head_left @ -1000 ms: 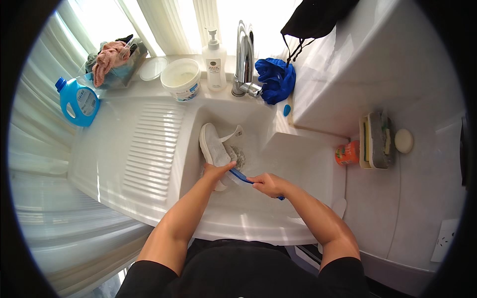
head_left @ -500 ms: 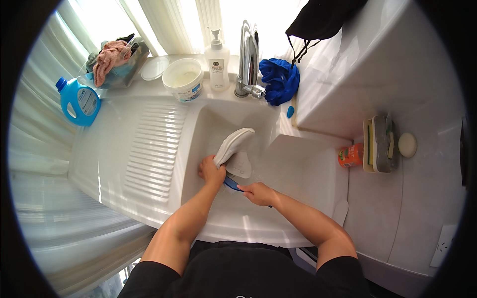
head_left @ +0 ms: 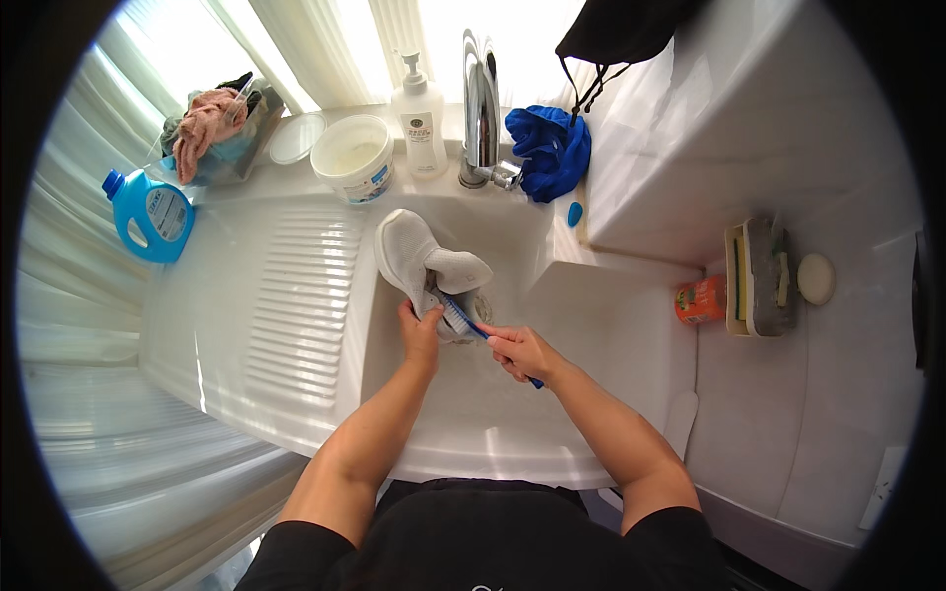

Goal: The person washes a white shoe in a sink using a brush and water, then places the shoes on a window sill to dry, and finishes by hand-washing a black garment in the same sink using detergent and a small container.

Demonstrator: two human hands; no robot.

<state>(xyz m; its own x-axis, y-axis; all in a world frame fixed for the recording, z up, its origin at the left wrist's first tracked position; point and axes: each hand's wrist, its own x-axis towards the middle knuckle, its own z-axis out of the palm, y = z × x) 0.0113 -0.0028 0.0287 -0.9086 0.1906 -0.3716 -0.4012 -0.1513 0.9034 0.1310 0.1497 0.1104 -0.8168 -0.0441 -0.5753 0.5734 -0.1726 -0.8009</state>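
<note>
A white shoe (head_left: 405, 254) is held tilted over the basin of the white sink (head_left: 611, 384), its tongue pulled out to the right. My left hand (head_left: 421, 333) grips the shoe near its lower end, thumb on the upper. In my right hand (head_left: 520, 352) is a blue scrub brush (head_left: 477, 328), fingers closed round its handle. The brush's pale bristles touch the shoe beside my left thumb. Part of the drain (head_left: 483, 309) shows behind the shoe and brush.
The ribbed washboard (head_left: 305, 295) lies left of the basin. Along the back stand a white tub (head_left: 353, 158), a pump bottle (head_left: 421, 123), a chrome faucet (head_left: 480, 118) and blue cloth (head_left: 549, 153). A blue detergent jug (head_left: 150, 217) sits far left, an orange can (head_left: 700, 299) at right.
The shoe has been turned so its upper and tongue face me, and it has shifted left. My right hand has moved the brush up against the shoe.
</note>
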